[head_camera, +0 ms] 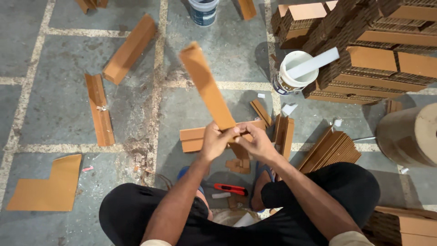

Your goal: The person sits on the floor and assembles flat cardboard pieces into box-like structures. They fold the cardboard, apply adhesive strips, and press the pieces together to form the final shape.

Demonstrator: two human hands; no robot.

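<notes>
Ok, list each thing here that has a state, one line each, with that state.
Cardboard strip: held up at a tilt, gripped at its lower end.
Left hand: closed on the strip.
Right hand: closed on the strip's lower end.
White bucket: upright, open, a flat white stick leaning in it.
Red utility knife: lying on the floor, untouched.
Long cardboard box: lying on its side.

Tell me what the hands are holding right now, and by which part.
Both hands, left hand and right hand, grip one long brown cardboard strip at its near, lower end; the rest angles up and away, free.
</notes>
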